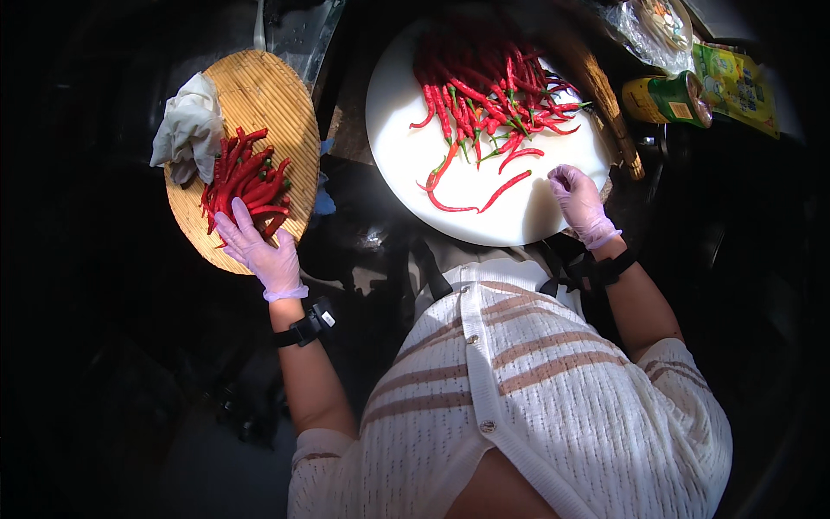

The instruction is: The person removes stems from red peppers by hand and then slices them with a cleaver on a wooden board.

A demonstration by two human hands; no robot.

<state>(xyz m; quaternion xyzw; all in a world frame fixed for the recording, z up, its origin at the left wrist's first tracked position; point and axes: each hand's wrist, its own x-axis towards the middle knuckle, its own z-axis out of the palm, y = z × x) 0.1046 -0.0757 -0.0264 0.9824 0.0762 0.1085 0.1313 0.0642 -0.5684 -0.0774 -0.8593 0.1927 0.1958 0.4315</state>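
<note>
My left hand [259,256], in a thin purple glove, lies with fingers spread at the lower edge of a heap of red chili peppers [245,178] on a round woven bamboo tray [295,117]. My right hand [577,194], gloved alike, is over the right rim of a round white board [395,136]; its fingers are curled, and whether something small is between them cannot be told. A large pile of red chilies with green stems [483,84] covers the far part of the board. One single chili [506,190] lies nearer, left of my right hand.
A crumpled white cloth [189,126] sits on the tray's left edge. Right of the board are a long piece of rough wood [606,97], a green and yellow can [668,99], a yellow-green packet [739,84] and a clear plastic bag [639,36].
</note>
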